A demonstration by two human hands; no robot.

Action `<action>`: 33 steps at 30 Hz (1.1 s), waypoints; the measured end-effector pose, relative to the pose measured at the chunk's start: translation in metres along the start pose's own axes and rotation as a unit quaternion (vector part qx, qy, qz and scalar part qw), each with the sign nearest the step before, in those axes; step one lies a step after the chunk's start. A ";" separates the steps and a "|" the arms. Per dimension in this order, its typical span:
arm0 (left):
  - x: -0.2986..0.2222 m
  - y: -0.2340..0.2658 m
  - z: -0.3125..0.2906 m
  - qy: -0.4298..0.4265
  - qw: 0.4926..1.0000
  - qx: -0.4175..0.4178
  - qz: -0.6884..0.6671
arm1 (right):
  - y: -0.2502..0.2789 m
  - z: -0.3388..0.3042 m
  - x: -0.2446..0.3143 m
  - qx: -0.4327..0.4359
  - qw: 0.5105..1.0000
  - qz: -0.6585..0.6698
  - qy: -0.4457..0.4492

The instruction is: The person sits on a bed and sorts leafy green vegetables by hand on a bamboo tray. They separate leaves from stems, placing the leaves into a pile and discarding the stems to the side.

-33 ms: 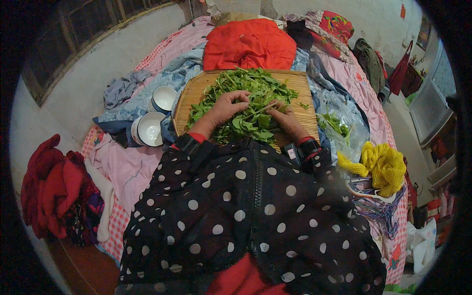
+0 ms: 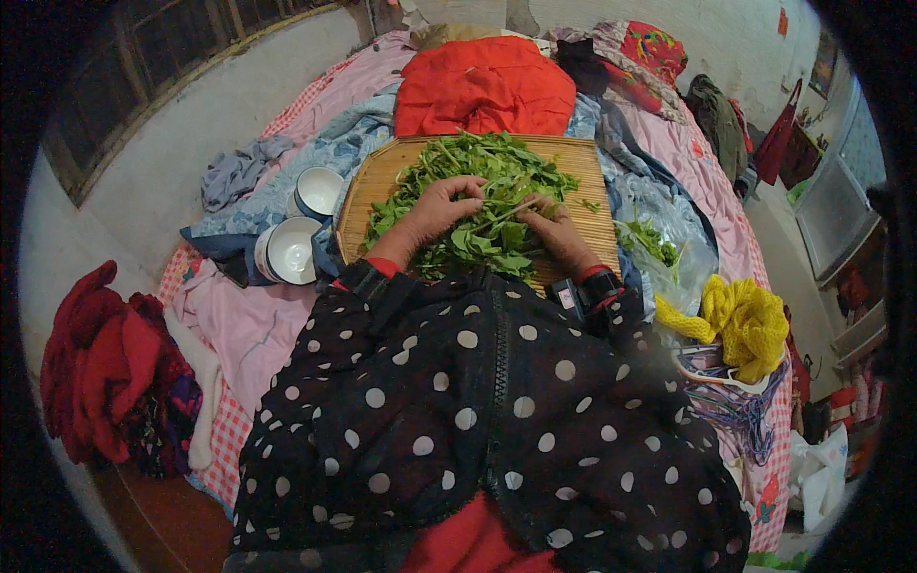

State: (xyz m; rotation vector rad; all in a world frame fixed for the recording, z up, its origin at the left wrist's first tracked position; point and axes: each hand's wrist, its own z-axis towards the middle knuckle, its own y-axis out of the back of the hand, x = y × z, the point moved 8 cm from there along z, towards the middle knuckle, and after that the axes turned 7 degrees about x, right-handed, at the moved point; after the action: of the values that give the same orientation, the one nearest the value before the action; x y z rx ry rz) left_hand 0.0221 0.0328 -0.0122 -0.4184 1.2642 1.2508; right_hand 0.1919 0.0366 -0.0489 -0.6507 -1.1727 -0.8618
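Note:
A heap of leafy greens (image 2: 478,158) covers much of a slatted bamboo tray (image 2: 594,181) in front of me. My left hand (image 2: 441,210) is over the left side of the heap, thumb and fingers closed in a pinch on a leafy green sprig. On the right, my right hand (image 2: 559,229) closes thumb and fingers round a pale stem (image 2: 517,207) that runs toward the left hand. Leaves hide the fingertips in part. More greens hang below and between both hands.
Two white-lined bowls (image 2: 293,251) stand left of the tray. To its right lies a clear plastic bag (image 2: 683,234) with some greens (image 2: 654,241), then yellow netting (image 2: 743,325). Red cloth (image 2: 485,86) lies behind the tray, and dark red clothing (image 2: 115,358) at far left.

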 end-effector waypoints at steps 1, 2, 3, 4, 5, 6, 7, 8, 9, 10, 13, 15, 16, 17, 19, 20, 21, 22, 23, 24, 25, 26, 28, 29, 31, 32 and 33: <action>0.000 0.000 0.000 0.000 1.000 0.000 -0.012 | -0.001 0.000 0.000 0.004 1.000 0.010 -0.001; -0.001 0.000 0.000 0.001 1.000 -0.002 -0.020 | -0.002 0.000 0.000 0.004 1.000 0.019 -0.006; -0.001 0.000 0.000 0.011 1.000 -0.005 -0.026 | -0.001 0.000 -0.002 -0.003 0.999 0.025 -0.020; -0.003 0.001 -0.001 0.010 0.999 -0.010 -0.042 | -0.003 -0.001 0.000 0.001 0.999 0.030 -0.017; -0.004 0.001 -0.001 0.017 0.998 -0.015 -0.054 | -0.003 -0.002 -0.001 -0.002 0.999 0.033 -0.023; -0.007 0.002 -0.001 0.017 0.997 -0.021 -0.067 | -0.004 -0.001 0.001 0.007 0.999 0.039 -0.015; -0.010 0.003 0.000 0.014 0.997 -0.028 -0.065 | -0.003 0.000 0.000 0.001 0.999 0.018 -0.031; -0.014 0.004 0.001 0.005 0.997 -0.034 -0.063 | -0.003 0.002 0.000 0.008 0.999 0.001 -0.033; -0.018 0.004 0.001 -0.007 0.997 -0.041 -0.062 | -0.003 0.005 0.000 0.015 0.999 -0.016 -0.035; -0.020 0.006 0.002 -0.009 0.997 -0.053 -0.062 | -0.002 0.009 0.000 0.016 0.999 -0.018 -0.036; -0.023 0.009 0.001 -0.020 0.994 -0.078 -0.068 | 0.000 0.020 0.003 0.010 0.999 -0.037 -0.029; -0.023 0.010 0.001 -0.026 0.993 -0.080 -0.079 | 0.006 0.024 0.005 -0.028 0.995 -0.079 -0.048; -0.021 0.010 0.000 -0.020 0.993 -0.080 -0.083 | 0.003 0.024 0.011 -0.016 0.998 -0.057 -0.026; -0.019 0.010 0.000 -0.017 0.993 -0.080 -0.086 | 0.006 0.023 0.013 -0.026 0.998 -0.046 -0.039; -0.015 0.011 0.000 -0.013 0.992 -0.083 -0.091 | 0.006 0.023 0.023 -0.042 0.998 -0.050 -0.014; -0.014 0.012 0.000 -0.012 0.992 -0.086 -0.094 | 0.004 0.024 0.032 -0.049 0.996 -0.065 0.023; -0.012 0.012 0.000 -0.010 0.991 -0.089 -0.096 | 0.004 0.024 0.038 -0.059 0.994 -0.081 0.050; -0.011 0.013 0.000 -0.006 0.993 -0.086 -0.086 | 0.003 0.023 0.040 -0.052 0.994 -0.071 0.061; -0.010 0.013 0.000 -0.002 0.994 -0.082 -0.076 | 0.003 0.022 0.040 -0.050 0.995 -0.063 0.061; -0.010 0.013 0.000 0.002 0.995 -0.079 -0.066 | 0.003 0.021 0.039 -0.046 0.995 -0.055 0.066; -0.010 0.013 0.000 0.002 0.995 -0.078 -0.065 | 0.004 0.021 0.036 -0.047 0.996 -0.049 0.059; -0.011 0.013 0.000 0.002 0.995 -0.078 -0.064 | 0.005 0.020 0.032 -0.046 0.996 -0.044 0.058; -0.014 0.012 -0.001 0.012 0.995 -0.073 -0.059 | 0.007 0.020 0.025 -0.043 0.997 -0.042 0.056; -0.016 0.012 -0.002 0.022 0.996 -0.069 -0.054 | 0.007 0.020 0.020 -0.041 0.997 -0.045 0.056; -0.022 0.013 -0.003 0.040 0.997 -0.063 -0.036 | 0.010 0.020 0.011 -0.035 0.997 -0.053 0.044; -0.026 0.017 -0.004 0.047 0.997 -0.063 -0.022 | 0.011 0.019 0.006 -0.030 0.997 -0.059 0.033; -0.030 0.021 -0.006 0.054 0.997 -0.063 -0.008 | 0.013 0.019 0.001 -0.025 0.997 -0.064 0.021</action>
State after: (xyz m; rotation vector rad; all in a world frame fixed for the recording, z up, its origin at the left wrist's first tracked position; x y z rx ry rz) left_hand 0.0074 0.0213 0.0197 -0.5923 1.2744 1.3131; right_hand 0.1931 0.0584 -0.0430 -0.6004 -1.1673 -1.0126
